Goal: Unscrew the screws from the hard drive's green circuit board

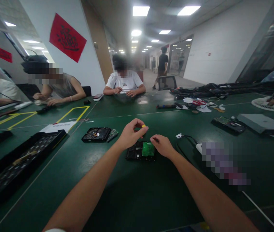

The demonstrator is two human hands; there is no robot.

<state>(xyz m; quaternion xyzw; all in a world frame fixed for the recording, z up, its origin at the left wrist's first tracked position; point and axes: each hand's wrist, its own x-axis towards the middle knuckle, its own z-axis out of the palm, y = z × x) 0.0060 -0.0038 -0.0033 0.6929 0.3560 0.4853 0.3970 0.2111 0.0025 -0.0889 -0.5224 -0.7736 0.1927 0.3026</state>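
Observation:
In front of me a hard drive [134, 151] lies on the green table, its green circuit board [148, 149] facing up. My left hand [132, 133] is above the drive's far edge, thumb and fingers closed in a pinch on a small yellow thing [144, 126]. Most of that yellow thing is hidden by the fingers, so its kind does not show. At the board's right side is my right hand [163, 145], its fingertips pressed together. Whether they hold something small, I cannot make out.
Left of my hands lie an opened hard drive [96, 134] and a loose circuit board [112, 135]. A long black tray [54, 137] stands farther left. To the right are a cable plug [179, 136], another drive [228, 124] and a grey box [263, 123]. People sit across the table.

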